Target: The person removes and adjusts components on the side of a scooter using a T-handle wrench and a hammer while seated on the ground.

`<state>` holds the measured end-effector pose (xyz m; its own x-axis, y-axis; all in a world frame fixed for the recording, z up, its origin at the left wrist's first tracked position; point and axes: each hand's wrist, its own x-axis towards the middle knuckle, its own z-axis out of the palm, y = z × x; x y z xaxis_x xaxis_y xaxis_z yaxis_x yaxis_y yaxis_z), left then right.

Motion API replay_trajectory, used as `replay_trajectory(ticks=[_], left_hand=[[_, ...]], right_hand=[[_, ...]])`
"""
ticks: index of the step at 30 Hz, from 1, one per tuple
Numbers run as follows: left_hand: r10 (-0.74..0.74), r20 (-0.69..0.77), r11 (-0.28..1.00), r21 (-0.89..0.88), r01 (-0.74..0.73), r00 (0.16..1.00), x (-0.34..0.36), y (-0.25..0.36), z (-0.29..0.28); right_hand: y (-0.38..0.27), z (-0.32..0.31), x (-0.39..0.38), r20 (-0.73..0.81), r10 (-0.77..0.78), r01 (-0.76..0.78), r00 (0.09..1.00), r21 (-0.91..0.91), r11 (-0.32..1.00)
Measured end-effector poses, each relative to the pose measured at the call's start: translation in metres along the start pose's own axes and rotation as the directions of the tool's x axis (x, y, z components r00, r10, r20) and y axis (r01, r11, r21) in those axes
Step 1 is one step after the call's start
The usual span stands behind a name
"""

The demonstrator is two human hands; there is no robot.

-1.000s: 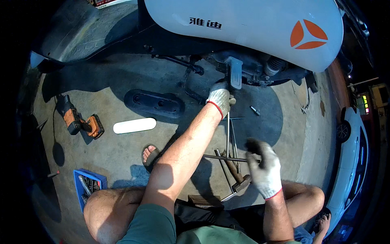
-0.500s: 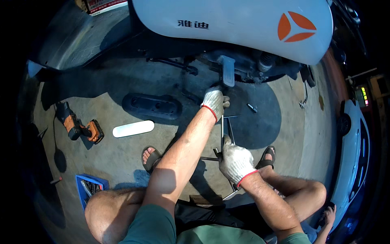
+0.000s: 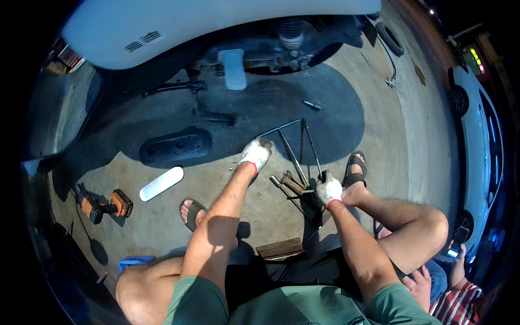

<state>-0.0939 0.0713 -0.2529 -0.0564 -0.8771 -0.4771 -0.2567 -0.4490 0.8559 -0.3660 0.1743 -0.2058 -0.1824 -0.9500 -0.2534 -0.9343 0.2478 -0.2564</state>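
Observation:
My left hand (image 3: 255, 155), in a white glove, is closed at the end of a metal T-handle wrench (image 3: 288, 145), below and to the right of the scooter's footrest (image 3: 234, 70). My right hand (image 3: 328, 188), also gloved, grips a metal bar among the crossed rods near my right foot; exactly which tool it holds is unclear. A hammer (image 3: 293, 184) and more rods lie beside that hand. A short metal cylinder (image 3: 312, 104) lies on the shadowed floor beyond them.
The scooter (image 3: 216, 21) spans the top. Left lie a dark cover (image 3: 175, 146), white strip (image 3: 161, 183), cordless tool (image 3: 116, 202) and blue tray (image 3: 132, 262). A wooden block (image 3: 279, 248) is between my legs. Right are another person (image 3: 449, 300) with a phone and a white car (image 3: 476, 157).
The view has shifted. My left hand has moved away from the scooter's footrest toward me, angling the wrench sideways. My right hand moved onto the rods.

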Motion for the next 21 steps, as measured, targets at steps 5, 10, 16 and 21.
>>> replay_trajectory(ticks=[5,10,16,21], left_hand=[[-0.038,0.150,0.991,0.129,0.019,0.988,-0.020,-0.007,0.034],[0.047,0.095,0.900,0.428,-0.083,0.994,-0.029,0.010,0.047],[0.407,0.256,0.576,0.673,-0.463,0.877,-0.049,0.048,0.051],[0.346,0.589,0.199,0.715,-0.670,0.730,-0.049,0.053,0.061]], right_hand=[[0.014,0.003,0.030,-0.075,-0.015,0.001,0.997,-0.193,0.981],[-0.018,0.011,0.041,0.032,-0.125,0.126,0.992,-0.024,0.992],[-0.072,-0.007,0.023,0.357,-0.081,0.084,0.931,0.008,0.996],[-0.059,0.007,0.019,0.170,-0.111,0.070,0.979,0.230,0.971]])
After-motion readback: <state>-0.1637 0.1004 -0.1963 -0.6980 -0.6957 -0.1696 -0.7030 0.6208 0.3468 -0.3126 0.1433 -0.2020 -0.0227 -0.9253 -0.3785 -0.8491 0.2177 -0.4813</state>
